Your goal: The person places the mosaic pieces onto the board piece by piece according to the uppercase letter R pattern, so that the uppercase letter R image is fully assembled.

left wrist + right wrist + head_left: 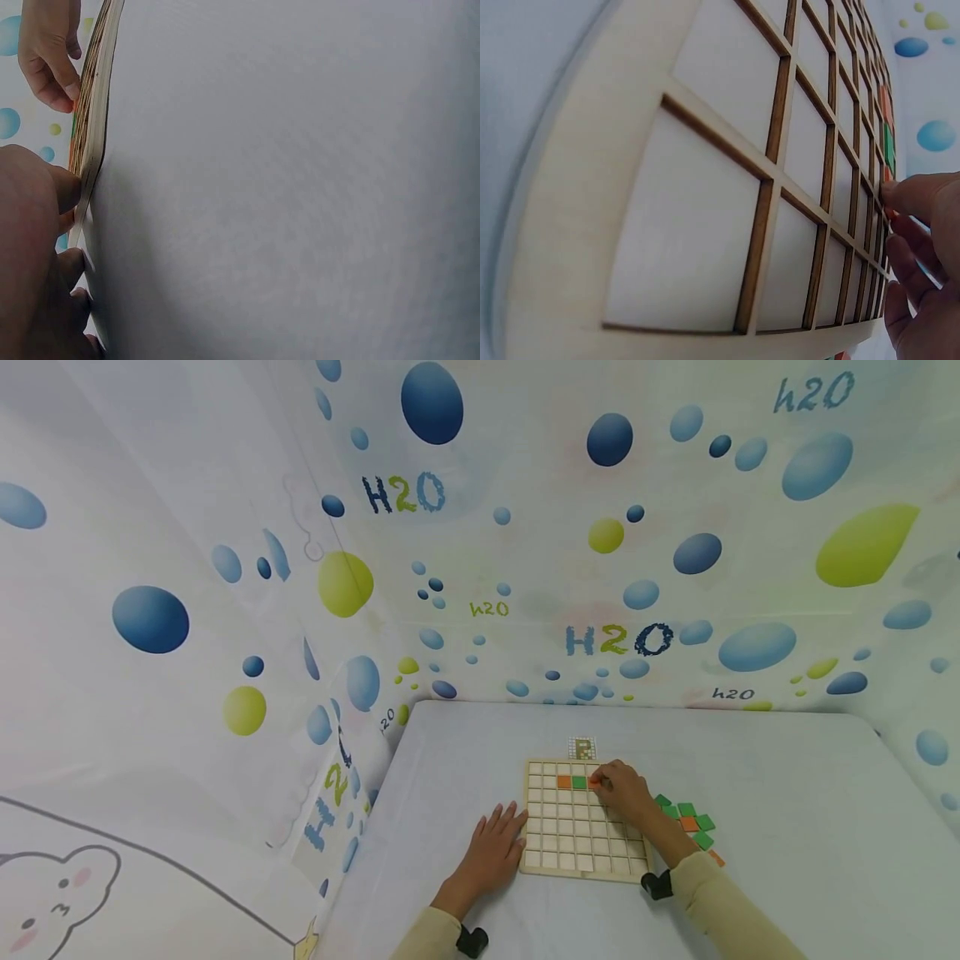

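Note:
A wooden grid board lies on the table with square cells in rows. My left hand rests flat beside it, fingers spread and fingertips at its left edge. Over the upper part of the board, my right hand pinches an orange tile at a cell of the second row. Left of those fingertips a green tile sits in its cell, and an orange tile fills the cell beyond. In the right wrist view, the thumb and fingers partly hide the pinched tile.
Right of the board, under and beside my right forearm, several loose green and orange tiles lie scattered. A small card with a printed grid pattern lies just behind the board. White cloth covers the table, and patterned sheets hang behind it.

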Tool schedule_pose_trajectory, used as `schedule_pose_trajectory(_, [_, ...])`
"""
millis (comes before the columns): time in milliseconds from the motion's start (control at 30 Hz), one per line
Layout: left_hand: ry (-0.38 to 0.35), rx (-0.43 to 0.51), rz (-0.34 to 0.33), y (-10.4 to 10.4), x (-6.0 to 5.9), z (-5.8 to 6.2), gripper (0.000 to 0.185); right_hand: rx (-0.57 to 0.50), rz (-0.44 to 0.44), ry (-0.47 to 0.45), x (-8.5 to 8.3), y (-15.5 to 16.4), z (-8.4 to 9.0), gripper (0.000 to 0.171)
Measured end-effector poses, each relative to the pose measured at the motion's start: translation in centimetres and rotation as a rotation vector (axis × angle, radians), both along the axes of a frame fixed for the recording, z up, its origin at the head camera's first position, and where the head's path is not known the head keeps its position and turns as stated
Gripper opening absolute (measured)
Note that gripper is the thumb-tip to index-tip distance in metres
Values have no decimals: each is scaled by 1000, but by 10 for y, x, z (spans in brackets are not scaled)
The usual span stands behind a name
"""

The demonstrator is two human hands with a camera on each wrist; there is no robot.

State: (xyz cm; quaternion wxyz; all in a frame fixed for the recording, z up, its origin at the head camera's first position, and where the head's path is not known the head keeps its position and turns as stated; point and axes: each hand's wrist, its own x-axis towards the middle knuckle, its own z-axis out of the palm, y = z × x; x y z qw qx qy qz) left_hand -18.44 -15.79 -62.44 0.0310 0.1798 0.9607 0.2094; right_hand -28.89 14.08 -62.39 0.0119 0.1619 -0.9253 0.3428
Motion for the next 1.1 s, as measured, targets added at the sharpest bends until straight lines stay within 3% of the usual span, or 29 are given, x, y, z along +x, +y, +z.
schedule_pose_trajectory(200, [12,-3,0,-3,-1,-9,49,-10,-21,11,6,0,-1,8])
schedule_pose_trajectory(333, [-4,-4,-2,-5,2,-7,49,-35,-59,28,17,4,2,11])
schedule_pose_trajectory(667, [11,25,-27,-13,7,-3,49,31,-256,93,42,38,1,22])
schedule_pose_trajectory(933, [-29,-12,-21,-12,7,2,49,93,-341,-160,51,75,9,28])
schedule_pose_trajectory(1100, [-50,-13,-14,-11,7,6,49,79,-353,-192,50,84,16,28])
